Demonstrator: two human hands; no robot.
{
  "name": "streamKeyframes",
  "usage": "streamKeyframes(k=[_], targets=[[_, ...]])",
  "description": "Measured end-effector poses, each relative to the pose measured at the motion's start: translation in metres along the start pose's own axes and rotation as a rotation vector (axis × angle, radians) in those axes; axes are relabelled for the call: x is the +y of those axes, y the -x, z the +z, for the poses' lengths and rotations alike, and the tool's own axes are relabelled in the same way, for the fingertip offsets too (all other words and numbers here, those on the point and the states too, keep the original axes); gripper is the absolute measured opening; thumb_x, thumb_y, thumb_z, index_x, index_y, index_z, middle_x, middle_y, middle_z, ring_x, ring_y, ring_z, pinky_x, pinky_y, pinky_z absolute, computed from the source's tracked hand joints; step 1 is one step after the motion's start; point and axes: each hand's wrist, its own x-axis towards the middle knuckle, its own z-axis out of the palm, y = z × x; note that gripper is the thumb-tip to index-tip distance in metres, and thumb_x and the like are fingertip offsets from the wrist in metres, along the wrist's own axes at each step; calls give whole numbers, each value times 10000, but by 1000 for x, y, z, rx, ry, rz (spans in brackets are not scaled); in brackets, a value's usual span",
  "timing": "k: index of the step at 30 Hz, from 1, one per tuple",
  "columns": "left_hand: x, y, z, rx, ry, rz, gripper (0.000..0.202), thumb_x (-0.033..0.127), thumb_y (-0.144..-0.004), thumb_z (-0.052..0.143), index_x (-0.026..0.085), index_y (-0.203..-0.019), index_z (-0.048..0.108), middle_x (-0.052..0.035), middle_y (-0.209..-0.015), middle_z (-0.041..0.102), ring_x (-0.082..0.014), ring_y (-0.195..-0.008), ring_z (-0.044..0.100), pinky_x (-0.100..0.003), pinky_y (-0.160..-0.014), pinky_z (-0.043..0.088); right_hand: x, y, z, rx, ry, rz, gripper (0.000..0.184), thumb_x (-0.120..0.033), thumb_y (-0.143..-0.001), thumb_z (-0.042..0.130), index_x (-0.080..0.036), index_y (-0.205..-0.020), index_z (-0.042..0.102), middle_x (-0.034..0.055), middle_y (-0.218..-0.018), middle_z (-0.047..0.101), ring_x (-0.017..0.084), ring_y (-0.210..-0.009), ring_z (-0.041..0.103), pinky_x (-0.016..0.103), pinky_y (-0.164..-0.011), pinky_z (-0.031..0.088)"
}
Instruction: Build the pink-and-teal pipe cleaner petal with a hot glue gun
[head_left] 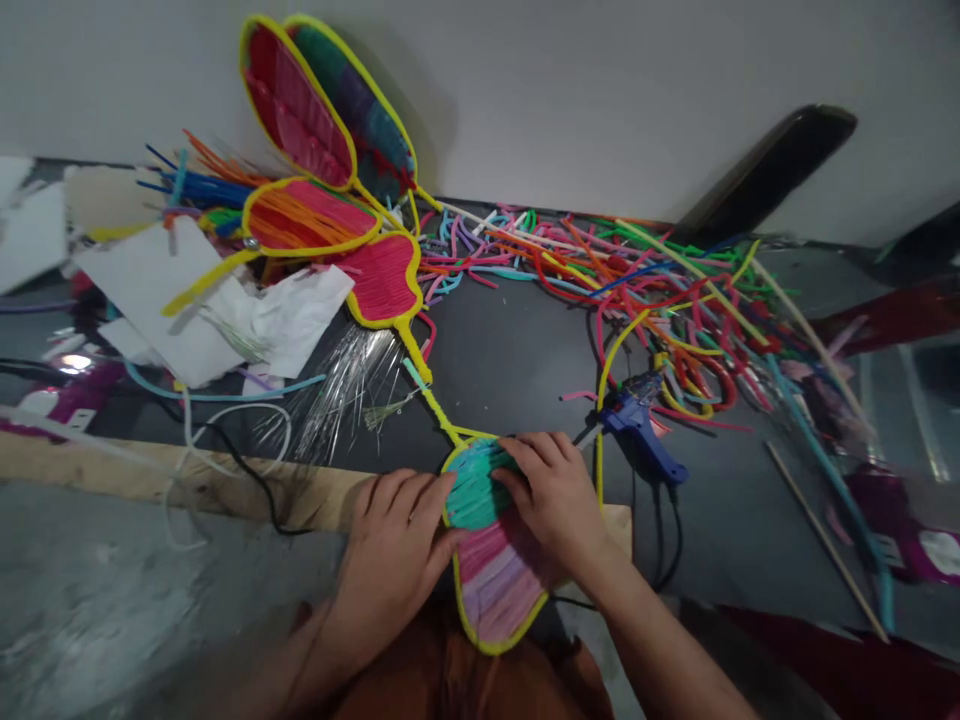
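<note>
A petal-shaped pipe-cleaner piece [499,580] lies across the table's front edge. Yellow pipe cleaner rims it; its filling runs from teal at the top to pink and lilac at the bottom. My left hand [394,545] grips its left edge, thumb and fingers at the teal part. On the opposite side my right hand [555,495] is closed on the right edge, fingers bent over the teal strips. A yellow stem [442,415] rises from the piece's top. Just right of my right hand rests a blue glue gun [641,435], its nozzle towards that hand.
Several finished yellow-rimmed petals [300,110] stand against the wall at the back left. Loose coloured pipe cleaners [585,260] are heaped along the back. White paper scraps [172,300] and silvery wires [352,380] lie left. A black cable [259,485] hangs over the wooden edge [315,490].
</note>
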Motion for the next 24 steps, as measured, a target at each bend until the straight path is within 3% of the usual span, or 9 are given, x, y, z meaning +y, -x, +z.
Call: streamKeyframes(k=[6,11,14,19,24], targets=[[11,10,13,38,98,3,405,246,-820,595,223,-1222,558,-85,-1214,586,-278,-1137,470,-453,-977,367,2,15,-8,3,59,50,270,-287,-892,562,-174,-1126,635,91,-1008,653,249,-902,541,398,-845,450],[19,-3,20,49,135,76,424,223,-823,561,204,-1247,559,-102,-1253,563,-282,-1152,437,-452,-969,383,6,31,-12,37,76,218,284,-299,-891,556,-174,-1138,618,93,-1038,650,257,-936,593,376,-796,494],[14,-15,15,61,129,122,406,211,-842,515,169,-1243,562,-114,-1250,566,-277,-1140,433,-433,-948,401,3,36,-10,39,69,278,286,-301,-888,557,-161,-1131,614,102,-1044,651,251,-919,620,370,-782,513],[-2,-32,-5,-6,-24,199,402,164,-823,500,214,-1214,576,-84,-1225,596,-281,-1111,474,-462,-906,408,-8,39,-1,46,13,224,314,-289,-893,540,-141,-1166,587,124,-1040,644,247,-938,616,379,-823,519],[-2,-59,-6,31,-79,385,335,176,-892,484,208,-1211,579,-61,-1302,577,-266,-1219,442,-461,-1004,362,-12,38,2,23,-13,203,299,-258,-881,553,-158,-1161,589,117,-1012,652,260,-932,603,402,-819,521]])
